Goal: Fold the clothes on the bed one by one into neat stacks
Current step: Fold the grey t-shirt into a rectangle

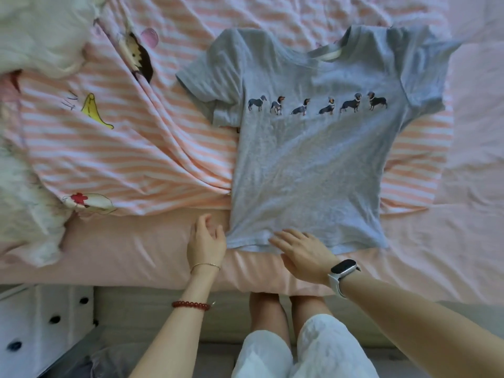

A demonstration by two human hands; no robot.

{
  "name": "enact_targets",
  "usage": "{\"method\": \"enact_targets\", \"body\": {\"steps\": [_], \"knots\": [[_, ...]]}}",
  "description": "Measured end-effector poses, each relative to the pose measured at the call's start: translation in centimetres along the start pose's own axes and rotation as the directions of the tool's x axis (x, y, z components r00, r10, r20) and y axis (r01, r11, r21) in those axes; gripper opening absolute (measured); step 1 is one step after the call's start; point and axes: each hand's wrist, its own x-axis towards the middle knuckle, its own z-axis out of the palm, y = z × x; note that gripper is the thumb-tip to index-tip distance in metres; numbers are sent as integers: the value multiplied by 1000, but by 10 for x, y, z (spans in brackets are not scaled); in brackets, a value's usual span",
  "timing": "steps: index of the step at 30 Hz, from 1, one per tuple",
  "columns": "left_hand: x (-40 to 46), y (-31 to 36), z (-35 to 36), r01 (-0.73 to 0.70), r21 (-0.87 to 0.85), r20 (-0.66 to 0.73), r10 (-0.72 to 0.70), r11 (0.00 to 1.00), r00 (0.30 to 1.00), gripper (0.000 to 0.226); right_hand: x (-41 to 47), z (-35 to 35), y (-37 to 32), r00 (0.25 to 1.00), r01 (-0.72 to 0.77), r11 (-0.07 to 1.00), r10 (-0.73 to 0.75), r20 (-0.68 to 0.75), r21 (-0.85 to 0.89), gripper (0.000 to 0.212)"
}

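Observation:
A grey T-shirt (pixel 308 165) with a row of small dogs printed across the chest lies spread flat, front up, on the bed, collar away from me. My right hand (pixel 302 252) rests on its bottom hem near the left corner, fingers straight and spread. My left hand (pixel 206 241) sits just left of that corner on the pink sheet, fingers loosely curled, its fingertips at the shirt's edge; whether it holds the fabric I cannot tell.
A pink-and-white striped cover (pixel 131 148) with cartoon prints is bunched to the left of the shirt. White fluffy fabric (pixel 35 36) lies at the far left. The pink sheet (pixel 450 241) shows on the right. A white drawer unit (pixel 41 323) stands below the bed edge.

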Motion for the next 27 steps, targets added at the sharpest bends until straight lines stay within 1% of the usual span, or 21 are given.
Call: {"method": "enact_targets", "body": {"steps": [2, 4, 6, 8, 10, 11, 12, 13, 14, 15, 16, 17, 19, 20, 21, 22, 23, 24, 25, 26, 27], "knots": [[5, 28, -13, -201, -15, -124, 198, 979, 972, 29, 5, -20, 1, 989, -35, 996, 47, -142, 86, 50], [16, 58, -28, -325, -58, -208, 307, 944, 929, 26, 14, -49, 3, 958, -24, 995, 50, -282, 93, 49], [34, 90, -43, -353, -154, -251, 309, 923, 918, 27, 28, -78, 9, 908, -45, 998, 61, -414, 47, 47], [57, 121, -53, -333, -239, -269, 267, 912, 925, 31, 44, -108, 15, 880, -96, 995, 97, -464, 25, 47], [84, 145, -59, -225, -320, -238, 152, 920, 959, 37, 61, -133, 25, 849, -127, 992, 122, -515, 25, 48], [99, 154, -60, -122, -377, -185, 55, 918, 981, 41, 69, -145, 29, 835, -141, 990, 133, -533, 25, 48], [114, 161, -60, 22, -481, -78, -68, 876, 995, 42, 77, -155, 34, 824, -153, 988, 142, -549, 27, 48], [127, 169, -59, 189, -611, 82, -176, 769, 981, 40, 85, -164, 38, 814, -160, 987, 149, -562, 29, 49], [137, 175, -57, 352, -696, 260, -237, 626, 936, 38, 92, -170, 43, 808, -167, 986, 154, -568, 29, 49], [145, 179, -53, 463, -715, 377, -269, 524, 886, 37, 100, -175, 47, 810, -173, 984, 160, -565, 30, 49], [154, 182, -48, 502, -687, 408, -293, 525, 865, 40, 106, -178, 51, 816, -176, 984, 165, -554, 34, 49], [161, 185, -42, 493, -642, 368, -329, 587, 870, 44, 112, -178, 54, 826, -181, 983, 173, -537, 38, 49], [170, 187, -33, 448, -545, 204, -405, 709, 891, 53, 121, -176, 61, 851, -210, 977, 204, -484, 42, 53], [171, 187, -30, 425, -509, 116, -429, 749, 896, 57, 124, -174, 64, 860, -230, 972, 224, -458, 44, 54], [170, 185, -27, 400, -497, 39, -441, 770, 897, 61, 126, -171, 67, 868, -248, 968, 245, -433, 50, 54], [165, 182, -23, 370, -503, -4, -430, 781, 903, 62, 126, -169, 69, 872, -261, 964, 261, -414, 56, 55], [159, 178, -19, 341, -518, 3, -397, 784, 918, 60, 126, -167, 71, 877, -271, 961, 272, -396, 59, 54], [153, 174, -13, 324, -532, 54, -350, 782, 935, 53, 127, -165, 73, 882, -279, 958, 281, -378, 61, 54], [148, 171, -9, 308, -533, 108, -298, 788, 948, 45, 127, -164, 74, 886, -285, 956, 288, -364, 63, 54], [143, 168, -9, 281, -534, 129, -252, 797, 959, 35, 128, -163, 74, 889, -292, 954, 295, -351, 65, 54], [142, 165, -12, 237, -550, 97, -221, 801, 970, 25, 129, -163, 74, 889, -298, 952, 302, -344, 67, 54]]}}
